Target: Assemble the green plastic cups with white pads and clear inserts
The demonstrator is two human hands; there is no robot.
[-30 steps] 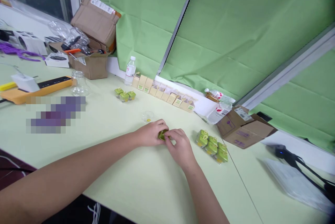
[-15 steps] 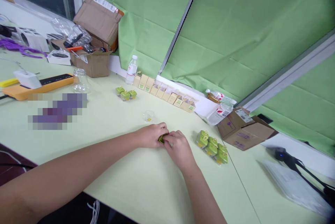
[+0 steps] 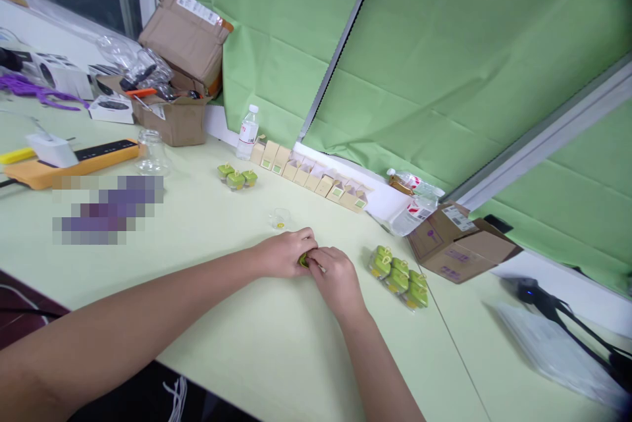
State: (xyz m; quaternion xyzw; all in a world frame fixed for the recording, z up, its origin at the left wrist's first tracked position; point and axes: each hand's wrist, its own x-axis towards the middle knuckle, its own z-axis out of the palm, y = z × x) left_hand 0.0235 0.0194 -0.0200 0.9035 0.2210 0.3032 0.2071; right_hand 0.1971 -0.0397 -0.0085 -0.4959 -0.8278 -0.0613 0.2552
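Note:
Between my hands is a small green lid (image 3: 303,261), mostly covered by fingers. My left hand (image 3: 286,253) is closed around its left side. From the right, the fingertips of my right hand (image 3: 338,275) pinch at the same lid. Just beyond my left hand stands a small clear cup (image 3: 281,217) with something yellow at its bottom. Several green-lidded clear containers (image 3: 399,276) with loops on top sit in a cluster to the right of my right hand. A smaller group of the same green-lidded containers (image 3: 237,176) stands farther back on the left.
A row of small beige boxes (image 3: 309,177) lines the back of the table, beside a water bottle (image 3: 247,133). Cardboard boxes (image 3: 175,120) stand back left and right. At left lie an orange power strip (image 3: 106,155) and a glass jar (image 3: 151,153); at right, a plastic packet (image 3: 548,349).
Both hands stay in nearly the same place on the green lid, with only a slight shift of the right fingers. Nothing else has visibly moved.

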